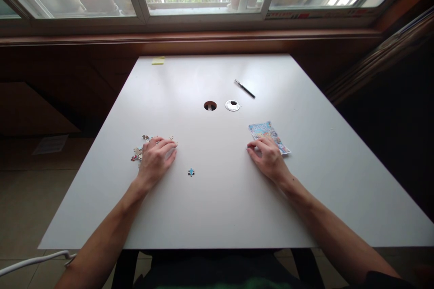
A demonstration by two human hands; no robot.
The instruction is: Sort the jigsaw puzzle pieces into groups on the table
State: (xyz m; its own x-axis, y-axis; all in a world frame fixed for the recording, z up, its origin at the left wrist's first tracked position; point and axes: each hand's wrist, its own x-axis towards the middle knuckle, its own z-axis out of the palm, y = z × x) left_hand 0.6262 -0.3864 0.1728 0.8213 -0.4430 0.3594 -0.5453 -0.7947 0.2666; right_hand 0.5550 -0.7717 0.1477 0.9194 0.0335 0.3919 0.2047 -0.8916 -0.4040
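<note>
Small jigsaw puzzle pieces (137, 152) lie in a loose pile at the left of the white table. Over their right side rests my left hand (156, 156), open, palm down, with fingers apart and hiding some pieces. One blue jigsaw piece (191, 172) lies alone, to the right of that hand. My right hand (267, 156) is closed, its fingers curled and its thumb close to the index finger; whatever they may hold is hidden. It overlaps the lower left part of a colourful printed picture packet (262, 128), which lies flat.
On the white table (217, 212), a black pen (244, 89) lies behind a round metal cover (232, 105). Left of the cover is a cable hole (210, 106). A yellow sticky note (158, 60) is at the far left edge. Windows stand beyond the table.
</note>
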